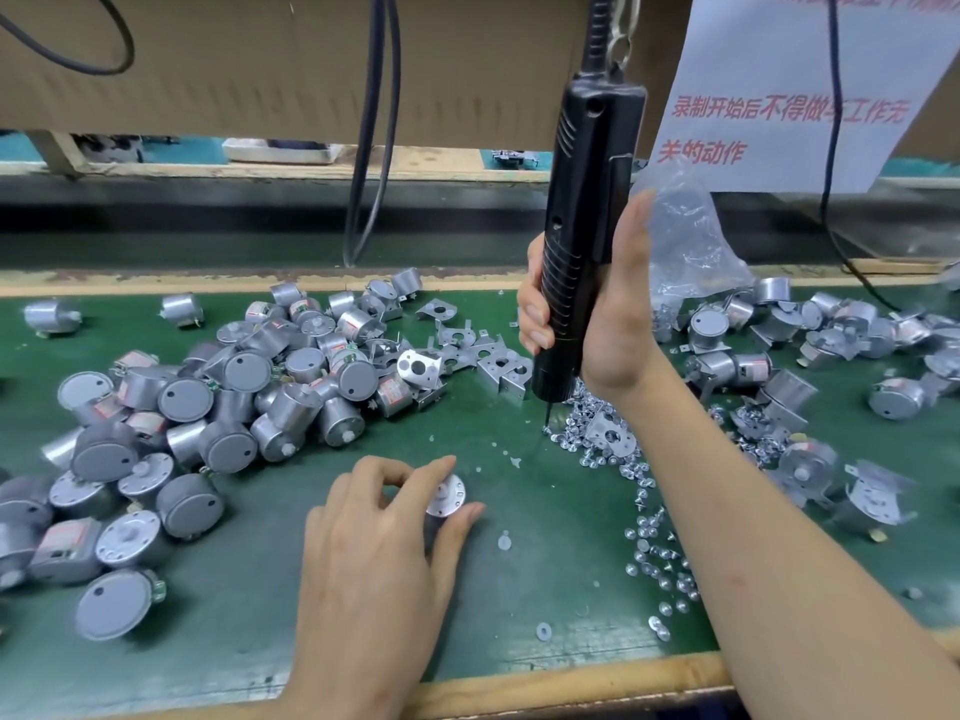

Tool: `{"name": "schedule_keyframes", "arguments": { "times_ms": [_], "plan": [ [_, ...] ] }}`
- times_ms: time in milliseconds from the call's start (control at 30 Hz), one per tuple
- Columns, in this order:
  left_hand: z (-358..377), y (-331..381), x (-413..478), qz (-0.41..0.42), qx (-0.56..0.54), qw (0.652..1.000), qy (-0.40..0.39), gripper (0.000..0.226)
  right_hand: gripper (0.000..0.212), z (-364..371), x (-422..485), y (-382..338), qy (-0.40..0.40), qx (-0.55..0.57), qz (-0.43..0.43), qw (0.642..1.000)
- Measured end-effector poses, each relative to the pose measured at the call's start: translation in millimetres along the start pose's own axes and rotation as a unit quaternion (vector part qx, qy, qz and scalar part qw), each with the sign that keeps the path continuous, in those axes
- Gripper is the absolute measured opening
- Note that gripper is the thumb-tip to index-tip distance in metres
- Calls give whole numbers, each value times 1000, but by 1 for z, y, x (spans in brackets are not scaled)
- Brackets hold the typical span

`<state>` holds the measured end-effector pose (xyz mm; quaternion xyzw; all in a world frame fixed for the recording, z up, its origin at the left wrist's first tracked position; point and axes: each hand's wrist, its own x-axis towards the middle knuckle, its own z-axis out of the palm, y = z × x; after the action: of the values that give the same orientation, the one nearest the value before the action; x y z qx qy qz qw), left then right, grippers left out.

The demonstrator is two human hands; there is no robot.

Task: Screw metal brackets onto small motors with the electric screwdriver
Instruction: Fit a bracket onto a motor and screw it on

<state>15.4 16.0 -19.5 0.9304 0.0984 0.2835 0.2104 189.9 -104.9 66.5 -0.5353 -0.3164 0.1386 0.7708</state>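
Our right hand [597, 314] wraps the hanging electric screwdriver [582, 241], bit dipped into the screw pile [597, 439] to pick 1 up, while our left hand [384, 537] pinches 1 small motor [445, 496] upright on the green mat [545, 563], bracket pile [467, 350] behind.

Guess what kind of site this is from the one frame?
Most likely a factory assembly line bench. The cues: a loose heap of small motors on a green mat, a scatter of screws and brackets, and an electric screwdriver hung from above, held in the right hand.
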Motion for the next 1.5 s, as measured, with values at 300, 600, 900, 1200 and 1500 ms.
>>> {"name": "schedule_keyframes", "arguments": {
  "times_ms": [300, 600, 900, 1200, 1500],
  "plan": [
    [1, -1, -1, -10, 0, 1000, -19, 35, 85, -2, 0, 0, -16, 9, 28, 999],
    [0, 1, 0, -31, -5, 999, -37, 38, 85, -1, 0, -2, -31, 14, 37, 999],
    [-1, 2, 0, -34, -7, 998, -43, 36, 83, 4, -2, 0, -1, 25, -9, 1000],
    [-1, 2, 0, -33, -5, 998, -44, 36, 86, 11, -4, 3, 4, 29, -22, 999],
    [-1, 2, 0, -35, -6, 998, -46, 36, 80, 11, -4, 5, -18, 36, -1, 999]
  ]
}}
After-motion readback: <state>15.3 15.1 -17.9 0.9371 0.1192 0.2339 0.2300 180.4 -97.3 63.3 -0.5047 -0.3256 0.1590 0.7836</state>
